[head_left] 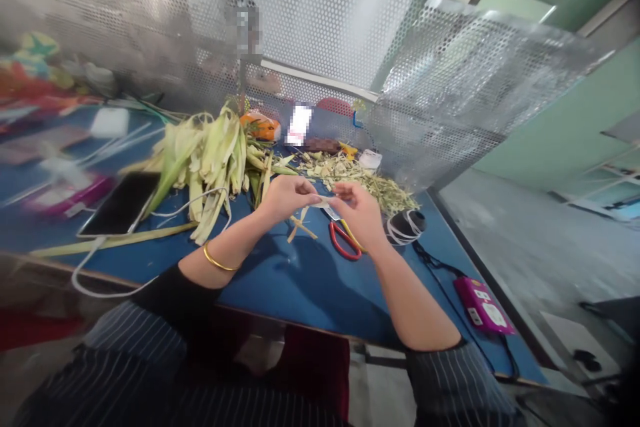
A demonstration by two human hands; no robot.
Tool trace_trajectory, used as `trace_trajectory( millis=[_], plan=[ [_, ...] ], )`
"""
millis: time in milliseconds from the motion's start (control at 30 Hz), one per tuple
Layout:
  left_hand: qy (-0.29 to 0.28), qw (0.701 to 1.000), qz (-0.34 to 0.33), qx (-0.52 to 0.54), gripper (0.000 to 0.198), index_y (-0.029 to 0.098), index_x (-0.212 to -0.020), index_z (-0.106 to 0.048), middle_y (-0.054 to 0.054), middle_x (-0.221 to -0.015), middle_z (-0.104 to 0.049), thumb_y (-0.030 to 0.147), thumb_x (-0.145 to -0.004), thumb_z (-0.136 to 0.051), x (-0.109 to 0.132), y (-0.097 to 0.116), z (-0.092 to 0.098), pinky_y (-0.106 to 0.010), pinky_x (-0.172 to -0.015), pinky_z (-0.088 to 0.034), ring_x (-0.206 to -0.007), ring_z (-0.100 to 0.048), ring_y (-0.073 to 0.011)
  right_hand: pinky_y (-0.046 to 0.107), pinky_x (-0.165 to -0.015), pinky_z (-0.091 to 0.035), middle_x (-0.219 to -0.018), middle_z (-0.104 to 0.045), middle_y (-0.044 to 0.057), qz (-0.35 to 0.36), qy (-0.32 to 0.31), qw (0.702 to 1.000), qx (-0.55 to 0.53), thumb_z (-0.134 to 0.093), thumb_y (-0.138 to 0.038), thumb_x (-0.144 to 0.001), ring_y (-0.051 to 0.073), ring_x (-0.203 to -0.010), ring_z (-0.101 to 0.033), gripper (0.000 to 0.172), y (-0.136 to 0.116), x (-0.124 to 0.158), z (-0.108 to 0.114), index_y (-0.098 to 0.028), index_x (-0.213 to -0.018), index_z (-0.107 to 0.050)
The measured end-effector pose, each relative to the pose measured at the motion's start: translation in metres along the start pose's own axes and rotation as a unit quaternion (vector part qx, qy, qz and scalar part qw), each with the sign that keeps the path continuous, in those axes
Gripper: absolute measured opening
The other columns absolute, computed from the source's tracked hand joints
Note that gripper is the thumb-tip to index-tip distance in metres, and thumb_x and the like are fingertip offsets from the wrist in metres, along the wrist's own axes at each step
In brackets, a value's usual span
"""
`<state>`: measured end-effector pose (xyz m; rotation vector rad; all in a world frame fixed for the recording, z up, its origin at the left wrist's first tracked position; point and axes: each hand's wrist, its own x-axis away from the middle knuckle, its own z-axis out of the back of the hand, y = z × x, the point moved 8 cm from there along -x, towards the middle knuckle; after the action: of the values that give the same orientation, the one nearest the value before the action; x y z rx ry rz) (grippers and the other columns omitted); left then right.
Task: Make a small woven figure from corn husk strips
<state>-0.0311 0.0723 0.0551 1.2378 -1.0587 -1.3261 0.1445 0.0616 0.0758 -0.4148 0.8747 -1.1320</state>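
Observation:
My left hand (289, 199) and my right hand (361, 213) meet above the blue table. Thumbs and fingertips pinch a small pale leaf strip (324, 201) stretched between them. Below the left hand, narrow leaf strips (301, 227) lie crossed; whether they join the held strip I cannot tell. Beneath my right hand rest scissors (345, 245) with red and yellow handles, their blades partly hidden. Farther left, a bundle of pale green leaves (213, 153) is heaped up. Behind the hands spreads a pile of thin leaf shreds (360, 177).
A phone (120, 205) with a white cable lies left of the bundle. To the right are a dark spool wound with white cord (406, 225) and a purple box (484, 305) with black cables. A perforated metal screen (330, 27) closes off the table's back.

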Motion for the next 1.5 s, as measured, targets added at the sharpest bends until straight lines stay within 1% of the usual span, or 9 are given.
trace_trajectory(
  millis=[133,300,567,833,1033,1100,1200,1333,1500],
  plan=[
    [-0.043,0.995,-0.057,-0.064,0.008,0.021,-0.058,-0.07,-0.003,-0.06,-0.066,0.024,-0.057,-0.078,-0.004,-0.004,-0.009,-0.024,-0.053,-0.042,-0.06,-0.058,-0.0155,0.029,-0.069,-0.048,-0.077,-0.068,0.002,0.012,-0.094,0.995,-0.03,-0.065,-0.045,-0.078,0.016,-0.069,-0.062,0.03,-0.017,-0.007,-0.024,-0.019,-0.093,-0.062],
    [-0.129,0.978,-0.091,-0.136,0.008,0.02,-0.067,-0.075,-0.003,-0.06,-0.067,0.026,-0.066,-0.071,-0.007,-0.008,-0.02,-0.023,-0.051,-0.037,-0.055,-0.055,-0.0131,0.026,-0.065,-0.044,-0.07,-0.066,-0.001,-0.011,-0.108,0.994,-0.024,-0.065,-0.038,-0.076,0.014,-0.065,-0.058,0.018,0.006,0.009,-0.03,-0.02,-0.08,-0.064],
    [-0.053,0.996,-0.048,-0.051,0.013,0.017,-0.064,-0.072,-0.005,-0.059,-0.066,0.027,-0.071,-0.07,-0.014,-0.004,0.002,-0.022,-0.051,-0.039,-0.052,-0.052,-0.0096,0.027,-0.061,-0.046,-0.062,-0.061,-0.001,-0.09,-0.093,0.986,-0.108,-0.058,-0.039,-0.08,0.015,-0.058,-0.06,0.021,0.036,0.006,-0.019,-0.019,-0.075,-0.065],
    [0.05,0.996,-0.003,0.079,0.033,0.016,-0.049,-0.057,-0.003,-0.051,-0.058,0.027,-0.08,-0.059,-0.014,-0.014,0.005,-0.022,-0.046,-0.035,-0.044,-0.045,-0.0062,0.028,-0.062,-0.051,-0.067,-0.064,-0.002,-0.062,-0.137,0.977,-0.152,-0.063,-0.038,-0.076,0.015,-0.06,-0.065,0.018,0.019,0.011,-0.022,-0.02,-0.077,-0.065],
    [0.097,0.993,-0.057,0.023,0.029,0.019,-0.073,-0.061,-0.003,-0.073,-0.066,0.045,-0.084,-0.058,0.002,-0.004,0.001,-0.022,-0.054,-0.041,-0.059,-0.058,-0.0092,0.028,-0.06,-0.052,-0.069,-0.064,0.0,-0.087,0.031,0.98,-0.176,-0.063,-0.04,-0.077,0.016,-0.059,-0.065,0.021,0.029,0.013,-0.01,-0.019,-0.08,-0.064],
    [0.107,0.988,-0.101,-0.035,0.029,0.019,-0.065,-0.058,-0.003,-0.07,-0.064,0.042,-0.081,-0.062,0.011,0.004,-0.002,-0.023,-0.062,-0.044,-0.067,-0.06,-0.0114,0.028,-0.06,-0.053,-0.071,-0.066,0.001,-0.098,0.07,0.976,-0.182,-0.063,-0.042,-0.078,0.015,-0.058,-0.065,0.024,0.032,0.014,-0.008,-0.019,-0.083,-0.063],
    [0.03,0.99,-0.137,-0.029,0.022,0.019,-0.065,-0.06,-0.005,-0.089,-0.069,0.036,-0.079,-0.064,0.02,0.008,-0.023,-0.024,-0.072,-0.048,-0.083,-0.063,-0.0137,0.03,-0.061,-0.053,-0.069,-0.066,0.001,-0.104,0.082,0.975,-0.176,-0.062,-0.043,-0.078,0.016,-0.057,-0.064,0.025,0.03,0.017,-0.009,-0.02,-0.088,-0.059],
    [-0.057,0.992,-0.035,0.102,0.018,0.021,-0.085,-0.059,-0.004,-0.086,-0.069,0.036,-0.078,-0.065,0.02,-0.013,-0.042,-0.023,-0.064,-0.049,-0.075,-0.064,-0.0123,0.031,-0.067,-0.051,-0.068,-0.067,0.0,-0.069,0.082,0.991,-0.082,-0.06,-0.043,-0.081,0.017,-0.061,-0.066,0.029,0.018,0.022,-0.007,-0.021,-0.098,-0.052],
    [-0.014,0.993,-0.063,0.098,0.025,0.021,-0.084,-0.048,0.001,-0.076,-0.066,0.029,-0.073,-0.07,0.015,-0.014,-0.034,-0.023,-0.065,-0.048,-0.071,-0.062,-0.0109,0.029,-0.068,-0.049,-0.074,-0.07,0.001,0.002,0.091,0.994,0.06,-0.056,-0.045,-0.085,0.018,-0.069,-0.067,0.03,0.007,0.027,-0.01,-0.023,-0.104,-0.05]
  ],
)
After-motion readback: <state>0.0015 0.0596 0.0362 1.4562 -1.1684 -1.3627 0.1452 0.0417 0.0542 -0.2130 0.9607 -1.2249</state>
